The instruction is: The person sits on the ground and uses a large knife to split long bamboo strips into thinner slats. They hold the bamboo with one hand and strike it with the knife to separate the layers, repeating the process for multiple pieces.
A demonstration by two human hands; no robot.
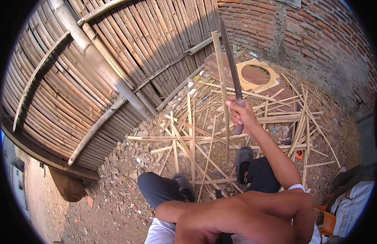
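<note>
Bamboo fence [87, 69] on your left, split strips [192, 142] scattered over the ground past your feet. Your right hand [240, 115] has a tight grip on a long blade [231, 61], raised beside an upright bamboo strip [221, 77]. Left hand's grip: can't tell.

Orange carton [329, 223], lower right

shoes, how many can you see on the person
2: a grey shoe at lower centre among the bamboo strips, and another grey shoe right of it, below the right hand gripping the long blade.
</note>
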